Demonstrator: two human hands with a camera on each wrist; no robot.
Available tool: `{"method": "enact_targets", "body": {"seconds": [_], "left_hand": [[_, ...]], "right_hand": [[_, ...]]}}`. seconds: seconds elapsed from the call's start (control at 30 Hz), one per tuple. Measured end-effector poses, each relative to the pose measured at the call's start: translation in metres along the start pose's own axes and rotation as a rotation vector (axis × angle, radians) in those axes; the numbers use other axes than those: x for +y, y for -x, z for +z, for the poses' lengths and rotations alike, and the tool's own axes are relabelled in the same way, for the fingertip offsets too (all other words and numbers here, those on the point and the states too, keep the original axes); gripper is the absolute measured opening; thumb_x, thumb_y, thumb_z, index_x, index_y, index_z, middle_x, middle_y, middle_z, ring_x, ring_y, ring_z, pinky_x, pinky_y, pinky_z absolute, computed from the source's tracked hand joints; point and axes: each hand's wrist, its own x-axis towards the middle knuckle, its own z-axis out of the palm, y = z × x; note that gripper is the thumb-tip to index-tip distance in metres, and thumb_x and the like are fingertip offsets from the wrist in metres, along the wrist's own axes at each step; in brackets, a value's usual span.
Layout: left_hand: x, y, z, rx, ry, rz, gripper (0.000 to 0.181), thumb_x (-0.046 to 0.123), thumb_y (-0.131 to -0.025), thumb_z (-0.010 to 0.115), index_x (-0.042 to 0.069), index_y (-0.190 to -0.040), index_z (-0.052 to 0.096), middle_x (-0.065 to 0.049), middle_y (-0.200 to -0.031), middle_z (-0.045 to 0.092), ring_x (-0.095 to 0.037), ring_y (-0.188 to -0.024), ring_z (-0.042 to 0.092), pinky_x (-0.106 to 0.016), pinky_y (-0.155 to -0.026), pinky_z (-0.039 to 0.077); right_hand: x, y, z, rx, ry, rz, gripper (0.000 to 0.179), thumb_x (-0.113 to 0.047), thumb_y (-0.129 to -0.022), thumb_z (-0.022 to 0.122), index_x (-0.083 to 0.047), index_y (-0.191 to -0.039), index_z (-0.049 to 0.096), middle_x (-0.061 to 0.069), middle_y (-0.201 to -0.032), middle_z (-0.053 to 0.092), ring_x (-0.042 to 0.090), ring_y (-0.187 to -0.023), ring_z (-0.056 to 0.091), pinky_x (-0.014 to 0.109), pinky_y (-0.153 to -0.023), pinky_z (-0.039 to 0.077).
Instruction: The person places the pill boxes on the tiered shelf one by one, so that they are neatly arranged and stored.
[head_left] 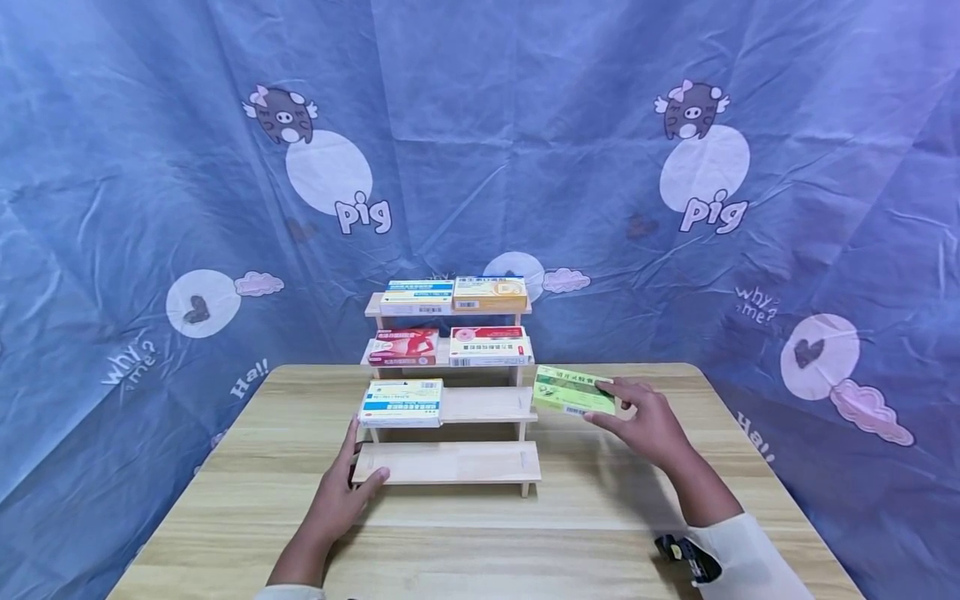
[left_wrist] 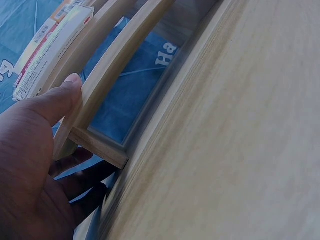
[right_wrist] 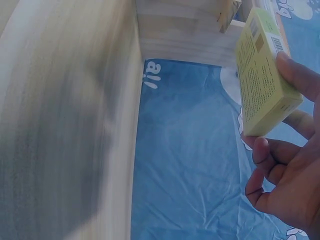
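A pale wooden stepped rack (head_left: 450, 463) stands on the table. My left hand (head_left: 333, 496) grips its lower left end. In the left wrist view the thumb presses the front board (left_wrist: 112, 65), and the fingers reach round the end by the leg (left_wrist: 102, 147). My right hand (head_left: 648, 421) pinches a green medicine box (head_left: 566, 392) by its right end, holding it in the air just right of the third tier. Text covers the side of that box facing the right wrist camera, where the ring and little fingers curl below it. A blue-and-white medicine box (head_left: 401, 403) lies on the third tier's left half.
On the upper tiers sit a white-and-blue box (head_left: 417, 298), an orange-and-white box (head_left: 491, 293), a red box (head_left: 403, 347) and a white-and-red box (head_left: 487, 348). Behind the wooden table (head_left: 622, 533) hangs a blue pig-print cloth (head_left: 465, 100). A black device (head_left: 686, 558) is at the right cuff.
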Motion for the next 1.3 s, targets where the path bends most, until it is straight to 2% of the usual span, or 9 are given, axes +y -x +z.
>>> {"method": "enact_targets", "body": {"seconds": [0.3,0.6,0.93,1.13,1.3], "left_hand": [[0.000,0.001,-0.001,-0.003,0.004,-0.010,0.106,0.051,-0.103,0.074,0.040,-0.176,-0.003,-0.029,-0.173,0.038,-0.053,-0.151,0.051,-0.070,-0.125,0.036],[0.001,0.001,0.000,0.001,0.001,-0.002,0.106,0.047,-0.104,0.075,0.039,-0.177,-0.001,-0.030,-0.171,0.040,-0.052,-0.149,0.053,-0.069,-0.124,0.038],[0.002,0.002,0.000,-0.001,-0.003,-0.006,0.106,0.046,-0.104,0.075,0.041,-0.176,-0.002,-0.030,-0.172,0.038,-0.053,-0.151,0.051,-0.070,-0.126,0.035],[0.002,0.001,0.000,-0.002,0.000,-0.007,0.106,0.047,-0.104,0.075,0.040,-0.177,-0.002,-0.029,-0.173,0.038,-0.053,-0.151,0.051,-0.070,-0.126,0.035],[0.002,0.001,0.000,0.000,-0.006,-0.004,0.106,0.049,-0.104,0.074,0.039,-0.177,-0.002,-0.028,-0.173,0.039,-0.052,-0.150,0.052,-0.070,-0.126,0.035]], "right_hand": [[-0.007,0.003,0.001,-0.045,-0.003,-0.017,0.061,-0.033,-0.087,0.093,-0.006,-0.139,0.076,0.034,-0.147,0.065,0.037,-0.102,0.067,0.041,-0.081,0.051],[-0.013,0.003,0.003,-0.065,-0.001,-0.024,0.061,-0.035,-0.087,0.094,-0.008,-0.139,0.076,0.035,-0.148,0.064,0.035,-0.106,0.069,0.043,-0.084,0.051],[-0.019,0.001,0.015,-0.073,-0.029,-0.054,0.058,-0.032,-0.087,0.094,-0.009,-0.138,0.077,0.035,-0.149,0.063,0.034,-0.103,0.068,0.040,-0.083,0.050],[-0.023,-0.003,0.020,-0.076,-0.050,-0.056,0.058,-0.030,-0.088,0.094,-0.010,-0.139,0.077,0.034,-0.148,0.064,0.037,-0.111,0.070,0.046,-0.087,0.052],[-0.029,-0.006,0.023,-0.091,-0.076,-0.059,0.058,-0.029,-0.088,0.093,-0.010,-0.140,0.076,0.035,-0.151,0.062,0.039,-0.115,0.070,0.044,-0.086,0.052]]}}
